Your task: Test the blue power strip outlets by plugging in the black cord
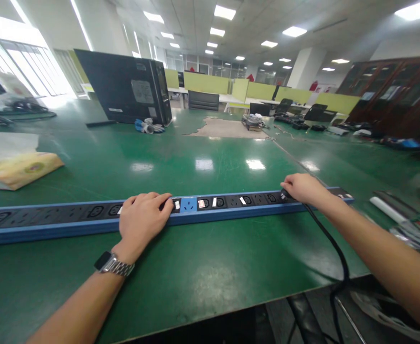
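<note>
1. At the near edge of a glossy green tabletop [210,282], a thick black cable [333,239] droops from beneath the right hand [305,188] and drops past the rim.
2. A watch with a dark square face and silver link band [114,265] circles the wearer's left wrist.
3. A long, narrow power strip with blue sides and a black socket face [210,218] lies across the table in front of the person, running out of frame at left; one bright blue socket [188,205] and several small white labels break up its face.
4. The left hand [141,217] lies palm down across the strip, left of the blue socket, fingers bent toward its far side; whether they clamp it cannot be told.
5. Near the strip's right end, the right hand's fingers close on a small black plug [284,195] at the socket face; the grip hides much of it, and it appears, though not certainly, to meet an outlet.
6. Beyond the strip at left sits a yellow-and-white soft tissue pack [34,167].
7. Farther back, crumpled blue-and-grey gloves [148,126] rest beside a large black computer case [123,91].
8. Yellow-green desk partitions [206,82] stand in the background, with a dark reddish-brown glazed cabinet [392,95] at right.
</note>
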